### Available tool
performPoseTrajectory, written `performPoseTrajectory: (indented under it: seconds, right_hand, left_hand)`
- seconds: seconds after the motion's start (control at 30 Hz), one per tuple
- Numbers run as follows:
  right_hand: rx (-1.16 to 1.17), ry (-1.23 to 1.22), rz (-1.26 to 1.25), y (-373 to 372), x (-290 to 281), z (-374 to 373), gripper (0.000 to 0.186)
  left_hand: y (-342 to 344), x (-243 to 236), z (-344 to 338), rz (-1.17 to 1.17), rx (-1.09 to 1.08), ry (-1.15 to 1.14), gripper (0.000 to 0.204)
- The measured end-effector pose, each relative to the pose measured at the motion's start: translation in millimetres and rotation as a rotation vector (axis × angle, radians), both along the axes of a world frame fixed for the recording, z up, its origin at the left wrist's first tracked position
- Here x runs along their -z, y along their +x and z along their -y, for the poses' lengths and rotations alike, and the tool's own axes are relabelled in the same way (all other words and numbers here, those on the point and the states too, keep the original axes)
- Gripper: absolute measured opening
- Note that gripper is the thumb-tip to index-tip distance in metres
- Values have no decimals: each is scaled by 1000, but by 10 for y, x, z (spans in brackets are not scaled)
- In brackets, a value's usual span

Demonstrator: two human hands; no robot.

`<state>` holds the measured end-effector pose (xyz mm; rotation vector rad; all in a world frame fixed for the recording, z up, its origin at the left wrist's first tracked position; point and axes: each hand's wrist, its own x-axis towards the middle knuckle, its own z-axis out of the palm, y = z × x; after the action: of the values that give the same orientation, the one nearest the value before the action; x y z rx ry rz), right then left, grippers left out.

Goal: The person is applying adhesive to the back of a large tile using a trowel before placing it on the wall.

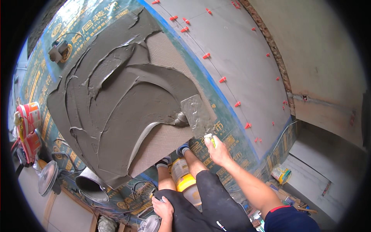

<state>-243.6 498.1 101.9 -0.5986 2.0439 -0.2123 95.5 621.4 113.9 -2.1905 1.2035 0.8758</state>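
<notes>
My right hand grips the handle of a flat steel trowel, whose mortar-smeared blade lies at the right edge of a large tile, by a lump of grey mortar. The tile's textured back shows along its upper right and lower part; thick, ridged mortar covers the rest. My left hand is closed beside my left thigh, around something small that I cannot make out. My feet are partly under the tile's front edge.
Tiles with red clips lie at the right, beside printed floor sheeting. Red-white buckets, a steel bucket and a round lid are at left. Yellow buckets sit between my legs, a small can at right; a power tool upper left.
</notes>
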Motion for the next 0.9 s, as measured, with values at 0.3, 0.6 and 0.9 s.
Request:
performPoseTrajectory:
  seconds: [0.3, 0.6, 0.9]
  right_hand:
    - [141, 20, -34, -106, 625, -957, 79]
    - [117, 129, -81, -284, 299, -1753, 64]
    - [26, -250, -57, -333, 290, -994, 43]
  left_hand:
    - [-9, 8, 59, 11, 26, 53, 57]
    - [-46, 0, 132, 33, 85, 61, 59]
    - [-26, 14, 162, 51, 108, 77, 58]
